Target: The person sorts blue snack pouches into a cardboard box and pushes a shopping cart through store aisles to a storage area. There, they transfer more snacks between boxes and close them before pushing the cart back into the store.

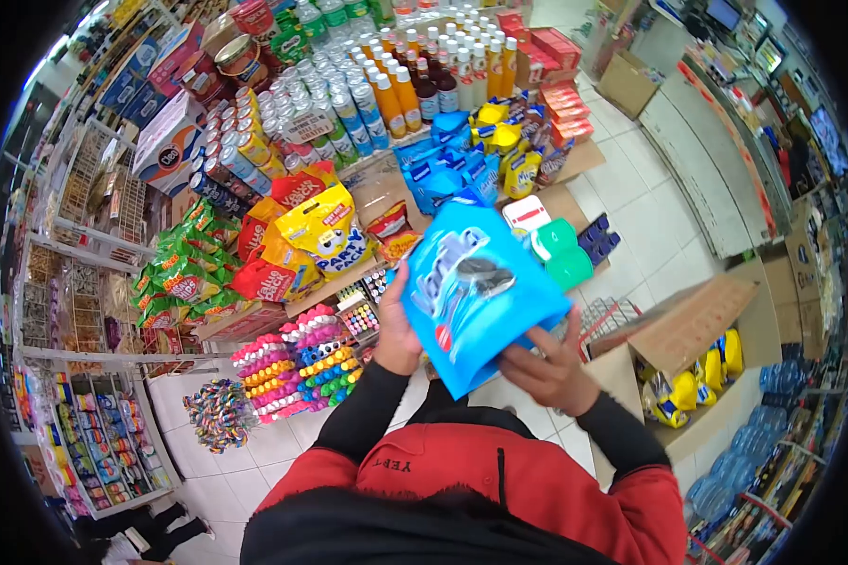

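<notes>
A large blue bag with a dark cookie picture is held up in front of my chest, tilted. My left hand grips its left edge, fingers partly behind it. At the bag's lower right corner, my right hand has its fingers bent against the bag. Just beyond it on the display stand similar blue bags and yellow bags. Green lids show right of the held bag. A yellow party pack lies to its left, near red value packs.
An open carton with yellow bags stands at the right, beside large water bottles. Bottles and cans fill the display's back. Wire racks line the left. A person's legs show at lower left.
</notes>
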Available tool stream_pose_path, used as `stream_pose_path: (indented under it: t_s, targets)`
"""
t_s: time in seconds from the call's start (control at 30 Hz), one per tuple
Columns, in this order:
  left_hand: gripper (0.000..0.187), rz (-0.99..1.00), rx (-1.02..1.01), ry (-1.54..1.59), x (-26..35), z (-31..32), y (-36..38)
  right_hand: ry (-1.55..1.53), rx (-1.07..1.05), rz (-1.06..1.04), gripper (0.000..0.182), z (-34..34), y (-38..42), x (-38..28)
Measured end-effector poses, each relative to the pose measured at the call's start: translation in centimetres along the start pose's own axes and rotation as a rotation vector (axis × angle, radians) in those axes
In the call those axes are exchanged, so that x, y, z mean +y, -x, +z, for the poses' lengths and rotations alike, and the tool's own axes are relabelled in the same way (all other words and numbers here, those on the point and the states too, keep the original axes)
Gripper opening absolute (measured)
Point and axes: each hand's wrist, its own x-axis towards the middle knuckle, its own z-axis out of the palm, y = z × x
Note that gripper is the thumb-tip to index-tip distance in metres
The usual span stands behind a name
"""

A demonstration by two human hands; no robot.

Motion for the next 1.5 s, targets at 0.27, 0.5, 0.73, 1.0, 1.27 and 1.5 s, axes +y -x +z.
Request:
stream_pose_path:
  t_s: [0.27, 0.5, 0.73, 1.0, 1.27, 1.5]
  targets:
    - [0.052, 0.388, 0.148, -0.168, 7.9, -4.3, -0.7, -2.177, 0.311, 1.172, 0.071, 11.7, -5.2, -1.5]
    - [0.036, 0.534, 0.152, -0.543, 6.0, -7.2, -5.4, -2.572, 0.061, 1.407, 0.066, 21.2, -3.2, 7.8]
    - [0.035, 0.527, -0.197, -1.465, 3.3, -8.1, -15.0, -2.1, -0.057, 1.596, 0.054, 23.1, 2.1, 22.0]
    - [0.049, 0.584, -0.029, -1.738, 7.0, -19.1, -29.9, -1.67, 0.368, 1.204, 0.05, 25.9, -3.1, 35.2]
    - [0.048, 0.429, 0.654, -1.982, 13.1, -26.9, -42.5, -1.152, 0.386, 0.982, 0.03, 37.2, -11.8, 40.7]
    - [0.019, 0.331, 0.695, -1.505, 13.8, -32.2, -46.1, -0.851, 0.178, 0.758, 0.034, 45.3, -13.9, 41.2]
